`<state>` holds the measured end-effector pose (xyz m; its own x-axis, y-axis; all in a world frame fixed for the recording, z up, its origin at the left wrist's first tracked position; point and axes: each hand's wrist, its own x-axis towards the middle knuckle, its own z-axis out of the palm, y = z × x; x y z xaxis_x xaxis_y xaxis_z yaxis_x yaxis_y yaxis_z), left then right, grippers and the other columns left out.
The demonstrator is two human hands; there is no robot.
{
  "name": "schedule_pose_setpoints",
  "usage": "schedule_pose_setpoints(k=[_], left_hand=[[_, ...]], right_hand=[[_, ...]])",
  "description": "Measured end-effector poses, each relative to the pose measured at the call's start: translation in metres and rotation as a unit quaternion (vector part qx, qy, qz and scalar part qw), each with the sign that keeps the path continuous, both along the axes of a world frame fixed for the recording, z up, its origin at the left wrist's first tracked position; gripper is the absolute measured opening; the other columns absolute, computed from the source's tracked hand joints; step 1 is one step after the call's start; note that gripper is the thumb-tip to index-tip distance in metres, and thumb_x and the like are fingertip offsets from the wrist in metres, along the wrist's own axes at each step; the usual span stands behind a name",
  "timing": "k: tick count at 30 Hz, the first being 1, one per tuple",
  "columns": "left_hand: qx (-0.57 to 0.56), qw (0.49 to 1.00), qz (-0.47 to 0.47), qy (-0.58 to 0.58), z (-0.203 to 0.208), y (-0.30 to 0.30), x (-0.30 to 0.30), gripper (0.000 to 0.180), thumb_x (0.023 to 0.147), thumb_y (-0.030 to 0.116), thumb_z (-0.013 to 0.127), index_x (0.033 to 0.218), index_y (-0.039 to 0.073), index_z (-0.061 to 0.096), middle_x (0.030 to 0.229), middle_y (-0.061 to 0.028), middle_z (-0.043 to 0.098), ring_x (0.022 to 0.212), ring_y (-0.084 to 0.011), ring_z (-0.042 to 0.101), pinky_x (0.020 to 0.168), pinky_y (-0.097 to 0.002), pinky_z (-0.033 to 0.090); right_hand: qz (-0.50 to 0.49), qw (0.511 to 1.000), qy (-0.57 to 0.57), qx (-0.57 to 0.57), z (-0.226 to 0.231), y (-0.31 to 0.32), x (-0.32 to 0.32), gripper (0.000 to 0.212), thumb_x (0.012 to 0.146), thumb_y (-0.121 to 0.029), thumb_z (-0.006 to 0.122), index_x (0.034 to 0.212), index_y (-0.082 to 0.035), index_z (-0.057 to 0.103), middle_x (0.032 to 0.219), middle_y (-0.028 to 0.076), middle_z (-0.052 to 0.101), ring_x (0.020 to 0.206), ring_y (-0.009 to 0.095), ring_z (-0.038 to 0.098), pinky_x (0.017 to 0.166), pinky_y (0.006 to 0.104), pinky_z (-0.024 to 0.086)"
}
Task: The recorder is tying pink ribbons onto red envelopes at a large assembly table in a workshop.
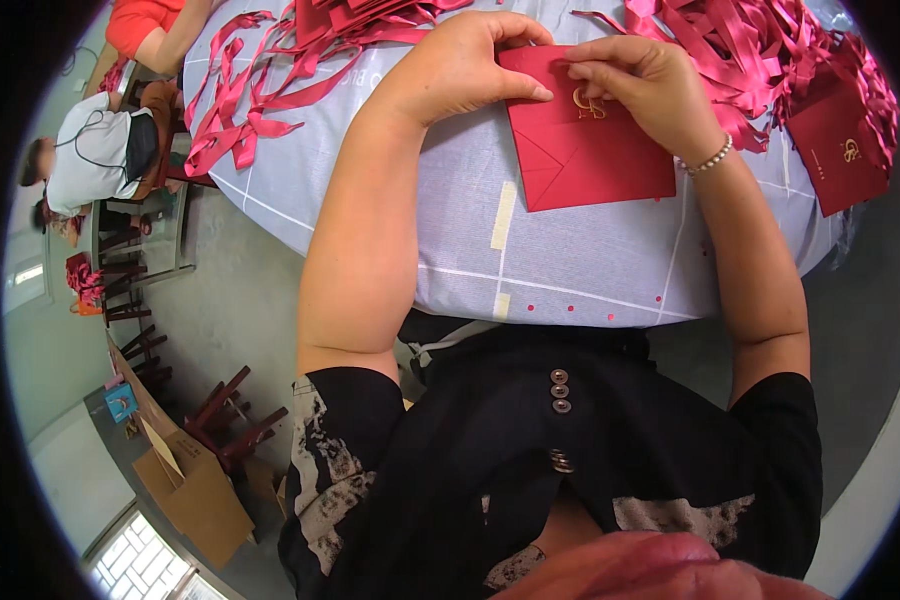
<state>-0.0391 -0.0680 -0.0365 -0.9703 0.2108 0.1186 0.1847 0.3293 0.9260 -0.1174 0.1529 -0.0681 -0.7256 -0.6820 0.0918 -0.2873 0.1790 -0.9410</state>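
A red paper gift bag [595, 165] with a gold emblem lies flat on the cloth-covered table [450, 240] in front of me. My left hand [460, 65] grips its upper left corner, the thumb on the front face and the fingers curled at the top edge. Over the bag's upper right part, my right hand [660, 85] pinches with thumb and forefinger close to the emblem. Whatever may be between those fingertips is too small to make out. A beaded bracelet [710, 155] circles my right wrist.
Pink-red ribbons [715, 60] are heaped at the far right, beside another red bag [840, 145]. More red bags [335, 18] with trailing ribbons [250, 125] lie far left. Small red dots [571, 308] mark the near cloth. Beyond are seated people [95, 150], stools [230, 420] and a cardboard box [205, 510].
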Motion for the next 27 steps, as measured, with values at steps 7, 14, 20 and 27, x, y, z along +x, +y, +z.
schedule_pose_setpoints(k=[7,14,20,27], left_hand=[[-0.094,0.995,0.039,0.008,0.0,0.004,0.002,0.037,0.071,0.009,0.079,0.106,0.001,0.07,0.098,-0.0125,0.073,0.089,-0.0214,0.07,0.08,-0.0318,0.054],[-0.166,0.982,0.062,0.072,-0.005,0.008,0.001,0.033,0.075,0.005,0.078,0.106,-0.001,0.069,0.098,-0.0073,0.071,0.091,-0.0146,0.066,0.08,-0.0293,0.053],[-0.183,0.979,0.076,0.053,-0.006,0.013,0.0,0.028,0.075,0.004,0.074,0.103,-0.001,0.069,0.09,-0.0061,0.072,0.083,-0.0135,0.065,0.077,-0.0281,0.052],[-0.119,0.989,0.084,0.027,-0.004,0.011,0.003,0.028,0.075,0.005,0.071,0.103,0.002,0.071,0.092,-0.0113,0.072,0.084,-0.0209,0.067,0.078,-0.0321,0.052]], right_hand=[[-0.039,0.997,0.04,0.044,0.014,-0.017,0.02,0.01,0.095,-0.007,0.065,0.1,0.002,0.069,0.082,0.003,0.07,0.068,0.006,0.064,0.061,0.0212,0.052],[-0.082,0.986,0.141,0.044,0.017,-0.025,0.028,0.011,0.089,-0.009,0.067,0.092,0.001,0.069,0.071,0.012,0.069,0.059,0.02,0.066,0.057,0.0324,0.052],[-0.103,0.929,0.346,0.075,0.007,-0.035,0.029,0.009,0.082,-0.01,0.065,0.086,-0.001,0.068,0.079,0.019,0.068,0.069,0.036,0.067,0.065,0.0434,0.054],[-0.065,0.937,0.337,0.067,0.02,-0.03,0.033,0.014,0.081,-0.012,0.068,0.088,0.001,0.069,0.08,0.017,0.068,0.069,0.031,0.066,0.064,0.0395,0.054]])
